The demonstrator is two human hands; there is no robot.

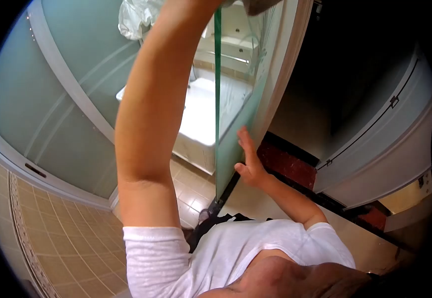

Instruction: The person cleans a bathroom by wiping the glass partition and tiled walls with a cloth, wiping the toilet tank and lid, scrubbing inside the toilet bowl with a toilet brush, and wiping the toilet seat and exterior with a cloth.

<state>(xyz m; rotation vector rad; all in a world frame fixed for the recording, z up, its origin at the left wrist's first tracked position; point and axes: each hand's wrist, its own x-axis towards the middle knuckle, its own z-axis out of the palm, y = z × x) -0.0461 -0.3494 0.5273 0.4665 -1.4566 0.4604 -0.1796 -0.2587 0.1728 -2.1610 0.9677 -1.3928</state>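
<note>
Glass panel (229,158), partly frosted, stands upright beside the white washbasin (196,119), work done and work left indiscernible; right hand (251,166), grip open, fingers extended by the panel, contact uncertain; left hand out of frame, grip undeterminable.

One head-worn camera looks steeply down and forward, the wearer's white shirt (240,248) close along the bottom edge and the left arm (149,109) looming near. Its wide, dark-cornered, rounded view reaches past the glass panel (229,159) to the washbasin (196,140) and tiled floor (191,186).
</note>
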